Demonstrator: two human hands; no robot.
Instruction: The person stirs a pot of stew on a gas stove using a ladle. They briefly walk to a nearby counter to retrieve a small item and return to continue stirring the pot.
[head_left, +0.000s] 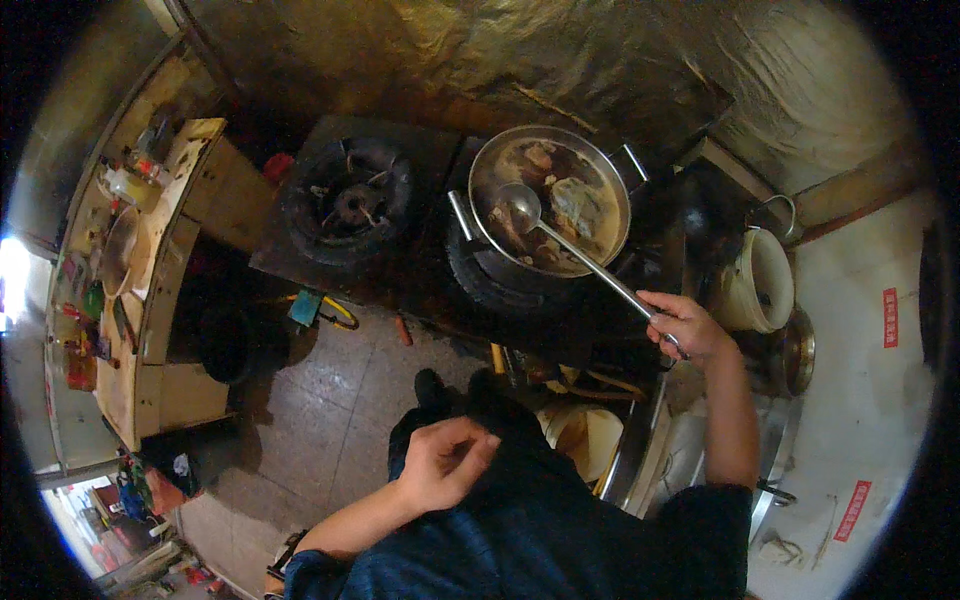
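My right hand (688, 327) grips the handle of a long metal ladle (592, 264). The bowl of the ladle rests at the left side of a wide two-handled metal pot (622, 247), at the surface of a brown broth. Large pieces of what looks like meat or bone (576, 206) lie in the broth, some with pale foam around them. The pot stands on the right burner of a dark stove. Held in front of my body, my left hand (448, 463) has its fingers loosely curled, and nothing shows in it.
Left of the pot is a bare burner (358, 202). A cream bucket (769, 281) stands to the right, with a metal sink (684, 450) nearer me. Below the stove edge is another bucket (592, 442). A wooden counter (154, 300) with bottles and a bowl stands far left.
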